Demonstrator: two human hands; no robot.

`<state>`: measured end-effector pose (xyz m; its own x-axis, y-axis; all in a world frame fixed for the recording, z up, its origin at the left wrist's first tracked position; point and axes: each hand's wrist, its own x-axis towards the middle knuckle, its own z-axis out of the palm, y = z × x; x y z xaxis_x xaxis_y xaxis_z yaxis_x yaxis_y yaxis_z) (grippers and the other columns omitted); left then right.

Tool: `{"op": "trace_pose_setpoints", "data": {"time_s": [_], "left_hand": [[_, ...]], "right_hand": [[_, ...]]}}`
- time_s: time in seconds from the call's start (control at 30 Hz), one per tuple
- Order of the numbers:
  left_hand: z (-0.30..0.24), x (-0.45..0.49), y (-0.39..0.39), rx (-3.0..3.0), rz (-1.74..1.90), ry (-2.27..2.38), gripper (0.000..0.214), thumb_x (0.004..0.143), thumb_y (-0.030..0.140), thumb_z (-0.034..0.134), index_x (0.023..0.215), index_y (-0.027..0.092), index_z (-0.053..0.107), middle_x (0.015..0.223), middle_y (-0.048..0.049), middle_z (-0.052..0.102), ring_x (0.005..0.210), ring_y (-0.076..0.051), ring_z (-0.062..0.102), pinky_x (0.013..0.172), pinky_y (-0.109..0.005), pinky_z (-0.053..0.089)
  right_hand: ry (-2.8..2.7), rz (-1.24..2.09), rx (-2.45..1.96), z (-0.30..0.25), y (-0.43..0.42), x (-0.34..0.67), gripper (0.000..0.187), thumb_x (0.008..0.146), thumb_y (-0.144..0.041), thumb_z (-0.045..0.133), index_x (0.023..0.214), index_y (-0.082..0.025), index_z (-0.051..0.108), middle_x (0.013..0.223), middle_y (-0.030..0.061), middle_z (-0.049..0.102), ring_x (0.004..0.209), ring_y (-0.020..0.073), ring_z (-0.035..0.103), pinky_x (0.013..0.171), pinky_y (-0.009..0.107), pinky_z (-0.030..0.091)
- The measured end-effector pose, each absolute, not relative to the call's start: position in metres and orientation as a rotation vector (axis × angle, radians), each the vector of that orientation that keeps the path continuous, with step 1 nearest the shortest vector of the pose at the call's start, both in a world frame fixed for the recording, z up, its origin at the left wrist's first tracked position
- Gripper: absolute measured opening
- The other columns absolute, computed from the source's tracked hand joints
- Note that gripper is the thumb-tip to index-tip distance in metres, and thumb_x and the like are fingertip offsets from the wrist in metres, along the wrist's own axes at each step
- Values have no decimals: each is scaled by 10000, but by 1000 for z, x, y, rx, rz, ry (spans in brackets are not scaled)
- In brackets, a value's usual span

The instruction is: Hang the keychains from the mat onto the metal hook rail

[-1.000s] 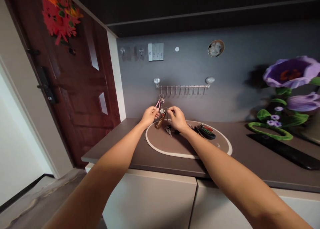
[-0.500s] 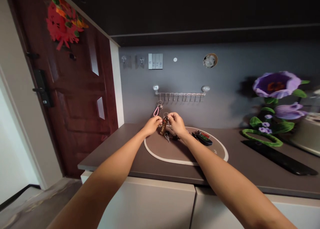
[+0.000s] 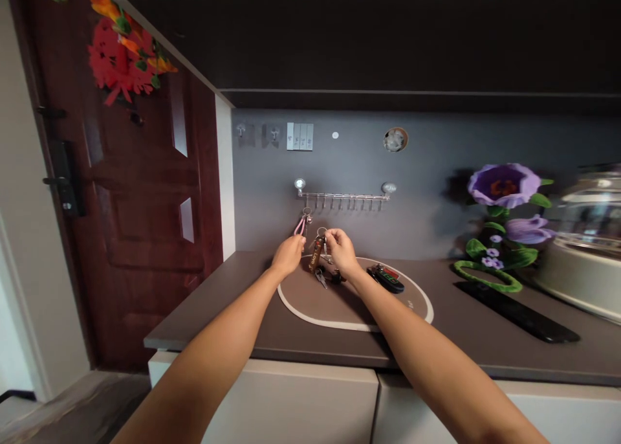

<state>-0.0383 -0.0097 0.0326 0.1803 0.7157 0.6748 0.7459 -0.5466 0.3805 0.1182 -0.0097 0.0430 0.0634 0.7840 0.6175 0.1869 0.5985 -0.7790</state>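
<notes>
In my right hand (image 3: 341,251) the fingertips pinch the ring of a bunch of keys (image 3: 321,277), held up over the mat. A brown tag with lettering (image 3: 315,255) hangs from the same ring. My left hand (image 3: 290,255) is just left of the bunch, its fingers closed; what they hold, if anything, I cannot make out. Right above those fingers a pink-strapped keychain (image 3: 300,225) hangs from the leftmost part of a clear hook rail (image 3: 347,197) on the wall. Beneath both hands lies a brown oval mat (image 3: 334,318) with a pale border.
More keys with a dark fob (image 3: 387,278) lie on the mat's right side. Farther right are a black flat object (image 3: 519,311), purple fabric flowers (image 3: 504,185) and a cream container with a clear top (image 3: 572,263). A dark cabinet (image 3: 363,49) overhangs the counter (image 3: 208,308).
My left hand has come away from the brown tag and shifted left, under the hanging pink keychain. The right hand still holds the bunch. The camera view has tilted up a little.
</notes>
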Motion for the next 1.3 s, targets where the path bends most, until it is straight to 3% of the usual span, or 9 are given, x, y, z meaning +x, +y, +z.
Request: {"op": "trace_pose_setpoints", "data": {"time_s": [0.23, 0.47, 0.63, 1.03, 1.3], "left_hand": [[33, -37, -13, -2313, -1257, -1520, 322, 886, 291, 259, 797, 162, 540, 787, -74, 612, 740, -161, 560, 673, -263, 378], [34, -37, -15, -2293, -1248, -1569, 325, 886, 275, 252, 835, 152, 548, 804, -79, 621, 741, -162, 560, 675, -269, 379], [35, -36, -14, -2293, -1256, -1562, 321, 885, 275, 253, 825, 154, 545, 796, -83, 620, 763, -172, 563, 697, -278, 381], [36, -37, -14, -2302, -1252, -1544, 320, 883, 288, 263, 774, 163, 536, 768, -70, 609, 726, -164, 554, 673, -270, 377], [36, -37, -15, -2295, -1216, -1548, 323, 884, 277, 258, 782, 161, 542, 779, -75, 613, 733, -166, 553, 679, -270, 372]], "right_hand": [[-1439, 559, -858, 58, 2, 114, 237, 742, -406, 464, 777, -173, 497, 570, -41, 506, 496, 87, 451, 511, 208, 397], [-1259, 807, -785, 95, 19, 100, 90, 757, -254, 463, 717, -177, 485, 563, -32, 512, 497, 89, 500, 491, 213, 435], [-1141, 882, -799, 112, 33, 93, 87, 765, -169, 453, 685, -167, 485, 525, -34, 500, 476, 75, 505, 503, 223, 477], [-1002, 929, -886, 117, 50, 88, 101, 758, -88, 446, 701, -152, 499, 467, -48, 456, 441, 58, 477, 490, 218, 503], [-1049, 988, -905, 109, 45, 90, 132, 762, -65, 422, 702, -150, 505, 495, -27, 510, 471, 69, 523, 508, 227, 511]]}}
